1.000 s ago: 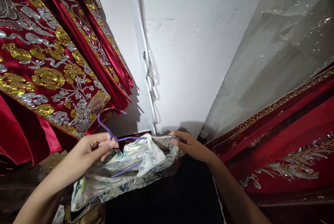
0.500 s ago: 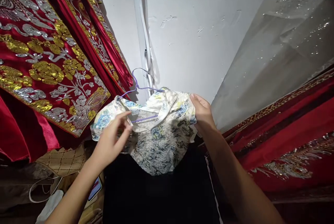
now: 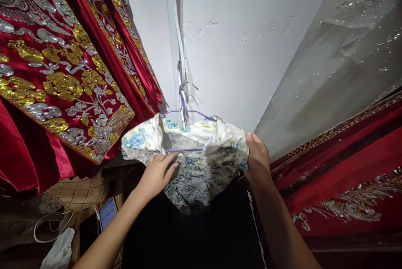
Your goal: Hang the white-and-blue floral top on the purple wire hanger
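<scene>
A short-sleeved floral blouse (image 3: 194,177), cream with blue and yellow flowers, hangs spread out on a purple wire hanger (image 3: 184,149) in front of me. The hanger's hook rises above the collar, beside a pale vertical strip. My right hand (image 3: 258,154) grips the blouse's sleeve at the right, thumb on top. Against the front below the neckline rests my left hand (image 3: 159,173), its fingers stretched and the thumb apart. The lower part of the blouse falls over dark cloth (image 3: 188,239).
Red garments with gold and silver embroidery (image 3: 63,85) hang at the left. On the right are a sheer sparkling grey cover (image 3: 326,80) and more red cloth (image 3: 351,168). A lit phone (image 3: 107,213) lies at lower left near a white cable (image 3: 36,229). A white wall (image 3: 232,22) stands behind.
The hanger has turned to face me more squarely, and the blouse sits further right. My left hand has moved right and down onto its front. My right hand still holds the sleeve.
</scene>
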Motion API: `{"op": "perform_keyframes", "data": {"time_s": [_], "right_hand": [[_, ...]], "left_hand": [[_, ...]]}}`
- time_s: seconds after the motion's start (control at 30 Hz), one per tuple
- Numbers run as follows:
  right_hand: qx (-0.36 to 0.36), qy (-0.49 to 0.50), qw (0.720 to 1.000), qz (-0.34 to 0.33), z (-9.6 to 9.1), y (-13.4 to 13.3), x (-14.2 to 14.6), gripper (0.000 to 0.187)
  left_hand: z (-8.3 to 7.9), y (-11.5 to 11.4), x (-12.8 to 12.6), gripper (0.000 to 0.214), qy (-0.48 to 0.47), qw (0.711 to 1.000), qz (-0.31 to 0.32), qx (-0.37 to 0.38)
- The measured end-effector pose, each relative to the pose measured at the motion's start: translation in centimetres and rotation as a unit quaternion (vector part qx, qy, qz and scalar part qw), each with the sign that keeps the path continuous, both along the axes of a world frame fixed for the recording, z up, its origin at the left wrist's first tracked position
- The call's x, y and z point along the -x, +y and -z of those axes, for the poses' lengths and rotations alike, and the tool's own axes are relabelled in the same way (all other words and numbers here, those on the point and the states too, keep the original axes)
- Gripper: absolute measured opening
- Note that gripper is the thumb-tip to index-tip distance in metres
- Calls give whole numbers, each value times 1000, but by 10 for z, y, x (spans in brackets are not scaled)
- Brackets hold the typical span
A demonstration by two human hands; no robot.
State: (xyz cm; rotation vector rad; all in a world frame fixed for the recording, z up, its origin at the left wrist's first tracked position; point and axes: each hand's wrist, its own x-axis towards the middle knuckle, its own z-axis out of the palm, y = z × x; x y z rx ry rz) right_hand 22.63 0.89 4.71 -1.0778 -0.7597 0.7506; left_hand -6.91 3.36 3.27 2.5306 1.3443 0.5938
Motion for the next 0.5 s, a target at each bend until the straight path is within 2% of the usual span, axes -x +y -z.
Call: {"op": "perform_keyframes", "data": {"time_s": [0.13,0.23,0.3,0.37,0.4,0.43,0.47,0.5], "right_hand": [[-2,23,1000,13,20,-3,0,33],[10,11,999,47,38,0,-5,32],[13,-5,991,131,58,-5,-8,36],[6,-22,968,248,83,-16,-6,41],[6,-33,957,289,97,-23,-2,41],[19,-39,953,301,109,-30,4,38],[43,-49,961,269,120,-36,12,33],[69,-67,978,188,128,-40,21,29]], "left_hand": [[17,-7,-15,42,24,995,18,92],[26,-20,-24,37,-3,987,52,151],[35,-29,-28,38,-46,979,65,186],[45,-35,-31,37,-95,974,49,202],[51,-37,-32,37,-117,972,35,199],[56,-38,-34,37,-135,971,22,194],[60,-38,-35,37,-151,971,13,186],[63,-39,-37,36,-166,969,10,181]]}}
